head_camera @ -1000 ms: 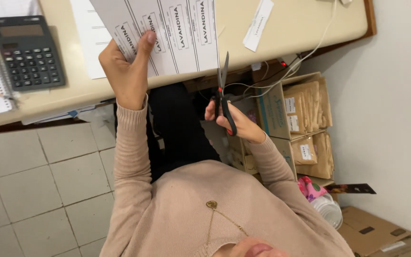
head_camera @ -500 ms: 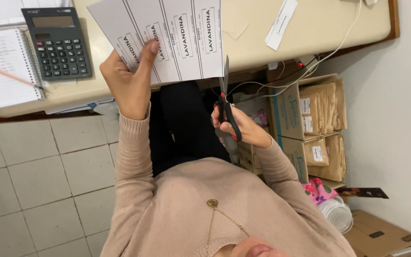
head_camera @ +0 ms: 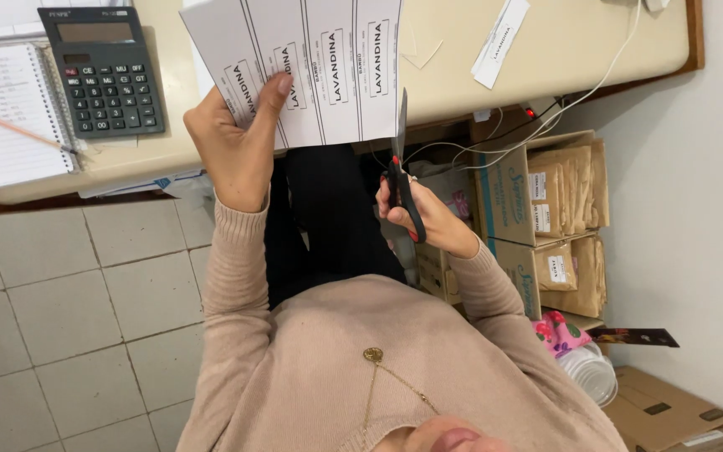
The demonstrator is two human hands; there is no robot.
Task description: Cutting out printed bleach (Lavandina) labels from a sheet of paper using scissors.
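Note:
My left hand (head_camera: 236,146) grips the lower left corner of a white sheet (head_camera: 328,67) printed with rows of labels split by vertical lines, thumb pressed on its face. The sheet is held up over the front edge of the beige desk (head_camera: 562,50). My right hand (head_camera: 433,222) holds black-handled scissors (head_camera: 401,159) with a red pivot. Their blades point up and meet the sheet's lower edge near its right side, along the last printed line. A narrow label strip (head_camera: 499,42) lies on the desk to the right.
A dark calculator (head_camera: 104,71) and a spiral notebook (head_camera: 6,117) with a pencil (head_camera: 10,125) across it lie on the desk at left. Open cardboard boxes (head_camera: 546,218) with paper bags stand under the desk at right, by a wall. Stacked plastic cups (head_camera: 587,372) sit lower right. The floor is tiled (head_camera: 60,318).
The scissors have risen from below the sheet until the blades reach its lower edge. My left hand keeps the same hold on the sheet.

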